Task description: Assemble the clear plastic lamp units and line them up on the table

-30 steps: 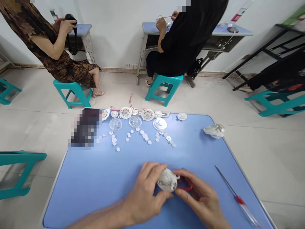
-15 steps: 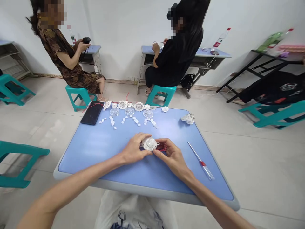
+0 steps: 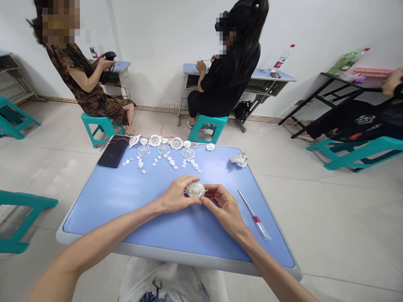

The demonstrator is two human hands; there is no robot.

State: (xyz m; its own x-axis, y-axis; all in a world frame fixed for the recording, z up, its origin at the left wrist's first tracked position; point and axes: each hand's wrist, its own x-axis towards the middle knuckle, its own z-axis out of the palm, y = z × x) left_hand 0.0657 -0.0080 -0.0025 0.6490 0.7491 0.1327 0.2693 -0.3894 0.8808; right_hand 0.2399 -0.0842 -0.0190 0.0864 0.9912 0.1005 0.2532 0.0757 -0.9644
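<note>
Both my hands hold one small round white plastic part [image 3: 195, 189] with a red wire just above the middle of the blue table [image 3: 132, 205]. My left hand [image 3: 176, 194] wraps its fingers round the part's left side. My right hand [image 3: 222, 205] pinches its right side, where the red wire shows between the fingers. Along the table's far edge lie a row of similar white round parts with red wires [image 3: 163, 142] and several small white pieces [image 3: 170, 161].
A black phone [image 3: 113, 151] lies at the far left corner, a crumpled clear wrapper [image 3: 239, 159] at the far right, and a red-and-clear screwdriver [image 3: 254, 216] by the right edge. Two people sit on teal stools at desks beyond. A white bag [image 3: 170, 285] sits under the near edge.
The camera has pulled back and tilted up, so the table looks smaller and more of the room shows. My hands have stayed on the white part, turning it slightly.
</note>
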